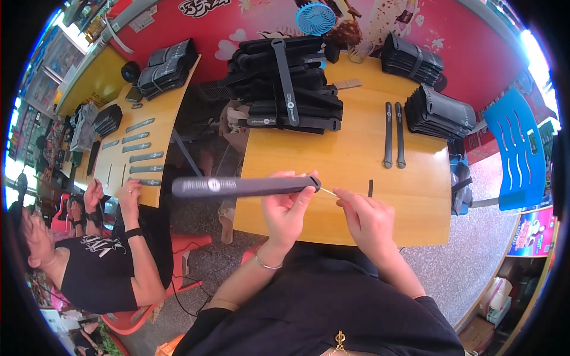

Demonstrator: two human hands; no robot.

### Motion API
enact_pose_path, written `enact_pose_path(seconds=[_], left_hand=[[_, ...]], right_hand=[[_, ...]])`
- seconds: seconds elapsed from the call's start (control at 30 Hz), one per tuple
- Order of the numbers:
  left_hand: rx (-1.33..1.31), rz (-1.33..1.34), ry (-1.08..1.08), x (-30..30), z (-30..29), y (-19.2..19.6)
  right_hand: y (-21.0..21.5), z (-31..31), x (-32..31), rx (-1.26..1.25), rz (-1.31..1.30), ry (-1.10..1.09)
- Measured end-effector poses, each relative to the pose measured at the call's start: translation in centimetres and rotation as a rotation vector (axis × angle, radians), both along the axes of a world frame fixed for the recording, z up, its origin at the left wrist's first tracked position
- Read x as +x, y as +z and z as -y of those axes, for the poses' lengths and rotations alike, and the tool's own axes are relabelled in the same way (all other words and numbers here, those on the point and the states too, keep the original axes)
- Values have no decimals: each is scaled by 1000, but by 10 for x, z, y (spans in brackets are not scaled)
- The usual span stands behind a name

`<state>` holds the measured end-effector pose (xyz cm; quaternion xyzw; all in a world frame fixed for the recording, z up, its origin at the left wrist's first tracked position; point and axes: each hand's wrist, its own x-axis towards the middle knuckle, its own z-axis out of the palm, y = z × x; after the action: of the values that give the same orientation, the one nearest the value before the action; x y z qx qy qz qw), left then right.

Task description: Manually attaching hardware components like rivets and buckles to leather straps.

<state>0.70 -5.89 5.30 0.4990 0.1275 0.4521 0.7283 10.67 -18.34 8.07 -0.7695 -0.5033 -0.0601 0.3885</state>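
Strap (237,187), dark and flat, aloft over the surface (415,204), clasped near its slotted end between thumb and fingers of the left hand (284,207), with a thin pale stick (328,191) in a narrow pinch of the right hand (368,219), tip at that end, insertion impossible to tell. Likely hazards: a skid of the stick or a jabbed fingertip from so slight a pinch, and a sagging or swinging far length from hold at one end only. Long axis side to side, nearly level, slotted end rightward toward the stick, printed end leftward past the surface's edge.
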Motion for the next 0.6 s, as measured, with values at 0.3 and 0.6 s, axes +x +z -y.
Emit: enact_pose_path(seconds=[0.3,0.6], left_hand=[[588,-53,192,3,-8,-8],[249,-66,32,-1,-8,-9]], right_hand=[[-3,-8,-3,82,-1537,234],[-15,-11,4,20,-294,110]])
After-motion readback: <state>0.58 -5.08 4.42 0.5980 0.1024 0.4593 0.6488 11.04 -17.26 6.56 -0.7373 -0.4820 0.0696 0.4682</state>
